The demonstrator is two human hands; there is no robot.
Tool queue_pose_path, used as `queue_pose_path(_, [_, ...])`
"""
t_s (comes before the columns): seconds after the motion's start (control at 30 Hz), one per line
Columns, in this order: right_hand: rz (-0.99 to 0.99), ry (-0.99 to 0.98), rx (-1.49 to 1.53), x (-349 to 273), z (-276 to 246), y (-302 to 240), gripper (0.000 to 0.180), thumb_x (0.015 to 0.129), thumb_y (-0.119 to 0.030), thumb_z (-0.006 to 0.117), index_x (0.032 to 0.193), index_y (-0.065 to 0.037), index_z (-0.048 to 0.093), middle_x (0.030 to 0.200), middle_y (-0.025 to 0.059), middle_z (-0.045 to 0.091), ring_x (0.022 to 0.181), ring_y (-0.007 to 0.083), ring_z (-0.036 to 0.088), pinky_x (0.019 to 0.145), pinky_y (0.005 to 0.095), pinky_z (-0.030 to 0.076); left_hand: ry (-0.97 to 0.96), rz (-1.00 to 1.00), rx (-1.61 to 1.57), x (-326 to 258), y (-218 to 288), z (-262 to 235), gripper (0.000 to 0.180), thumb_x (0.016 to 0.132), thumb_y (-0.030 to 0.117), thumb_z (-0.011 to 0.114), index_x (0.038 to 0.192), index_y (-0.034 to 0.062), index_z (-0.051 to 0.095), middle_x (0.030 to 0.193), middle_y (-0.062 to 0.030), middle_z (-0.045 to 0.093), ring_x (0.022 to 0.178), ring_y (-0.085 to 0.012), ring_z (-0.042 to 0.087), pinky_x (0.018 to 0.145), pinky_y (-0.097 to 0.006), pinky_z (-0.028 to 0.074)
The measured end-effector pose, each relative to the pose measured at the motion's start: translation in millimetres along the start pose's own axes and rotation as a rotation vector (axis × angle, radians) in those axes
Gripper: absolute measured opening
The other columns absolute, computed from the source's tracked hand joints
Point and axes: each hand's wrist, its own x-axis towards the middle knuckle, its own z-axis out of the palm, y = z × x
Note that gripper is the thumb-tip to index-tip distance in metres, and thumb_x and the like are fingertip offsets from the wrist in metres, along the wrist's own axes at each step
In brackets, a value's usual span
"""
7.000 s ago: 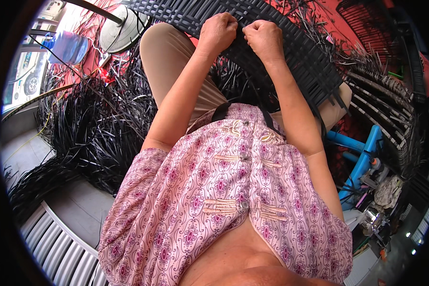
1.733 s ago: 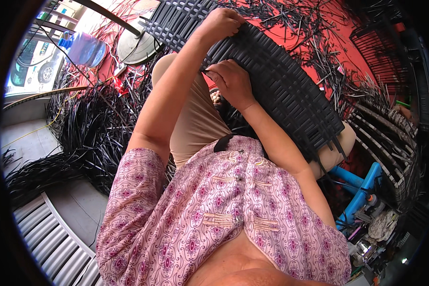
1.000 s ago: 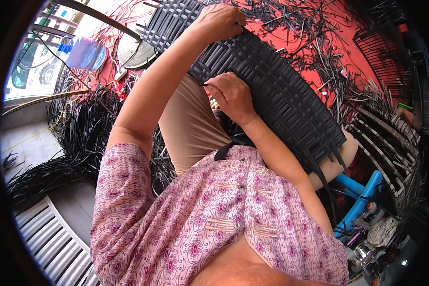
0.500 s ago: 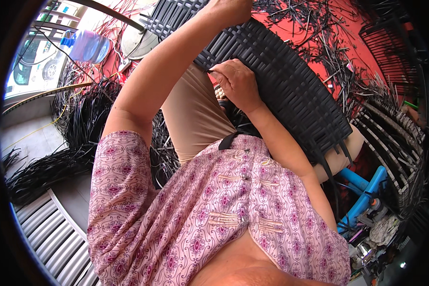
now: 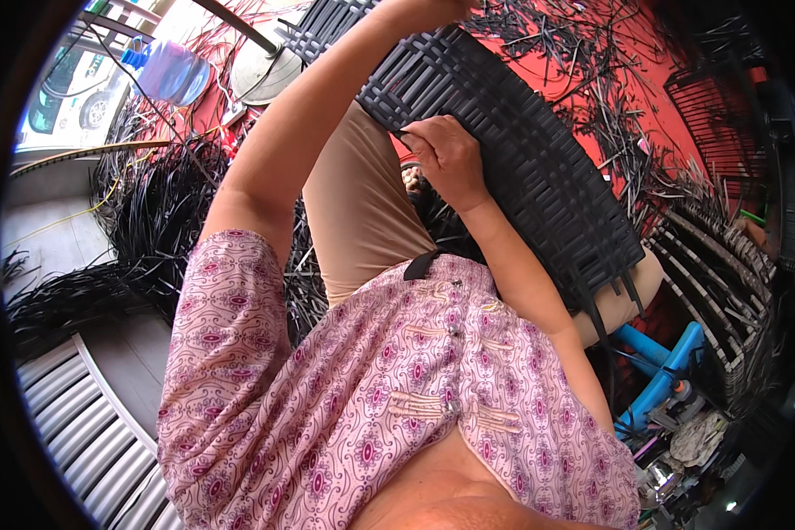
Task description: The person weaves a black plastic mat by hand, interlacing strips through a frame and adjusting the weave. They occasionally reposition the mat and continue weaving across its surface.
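Note:
A black woven panel (image 5: pixel 539 168) of flat plastic strips lies slantwise over my lap, running from the top of the view down to the right. My right hand (image 5: pixel 449 161) is closed on its near edge, thumb on the near side and fingers bent over the weave. Loose strip ends (image 5: pixel 602 322) hang from the panel's lower right end. My left forearm crosses above the panel's upper left part. My left hand (image 5: pixel 426 12) is at the top edge of the view, its fingers mostly cut off, so what it holds is hidden.
Black strip offcuts (image 5: pixel 583 53) litter the red floor. A heap of long black strips (image 5: pixel 163 203) lies left, beside a slatted grey seat (image 5: pixel 88 424). A clear blue water jug (image 5: pixel 175 72) stands near a round pole base (image 5: pixel 265 75). Right are a blue plastic frame (image 5: pixel 662 375) and stacked slatted pieces (image 5: pixel 715 283).
My left hand has moved up and a little right, partly out of view. My right hand keeps its grip on the panel's edge. The whole view has shifted slightly.

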Motion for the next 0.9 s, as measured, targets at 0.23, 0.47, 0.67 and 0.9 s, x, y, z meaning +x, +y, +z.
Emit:
queue_pose_path(0.23, [0.091,0.039,0.039,5.8,-8.2,-12.7,0.008,0.087,-0.009,0.075,0.093,-0.005,0.071,0.086,0.0093,0.070,0.081,0.0299,0.068,0.073,0.0386,0.055,0.534,-0.286,-0.487,-110.9,17.4,-14.6,0.015,0.092,0.009,0.069,0.104,0.0002,0.071,0.084,-0.0060,0.071,0.069,-0.0105,0.063,0.062,-0.025,0.051])
queue_pose_path(0.47, [0.584,0.260,0.551,19.7,-11.9,-16.1,0.016,0.097,-0.016,0.071,0.100,0.000,0.072,0.087,0.0033,0.074,0.077,0.0110,0.069,0.066,0.0250,0.055,0.408,-0.380,-0.144,-169.3,48.3,31.3,0.019,0.084,0.016,0.075,0.099,0.0041,0.077,0.083,-0.0108,0.075,0.074,-0.0184,0.072,0.070,-0.033,0.057])
queue_pose_path(0.67, [0.624,0.234,0.468,31.2,-13.2,-13.1,0.019,0.096,-0.017,0.073,0.102,0.001,0.073,0.091,0.0017,0.069,0.075,0.0090,0.069,0.058,0.0218,0.050,0.362,-0.284,0.447,-162.3,64.8,45.3,0.025,0.083,0.028,0.073,0.096,0.0072,0.076,0.094,-0.0136,0.071,0.095,-0.0339,0.069,0.083,-0.046,0.055])
queue_pose_path(0.9, [0.657,0.174,0.243,40.1,-8.2,-2.9,0.021,0.094,-0.014,0.074,0.105,0.003,0.074,0.085,0.0056,0.071,0.063,0.0106,0.066,0.054,0.0250,0.050,0.335,-0.285,0.394,-159.2,63.8,41.7,0.021,0.085,0.025,0.070,0.097,0.0097,0.078,0.094,-0.0154,0.074,0.094,-0.0355,0.070,0.084,-0.047,0.056])
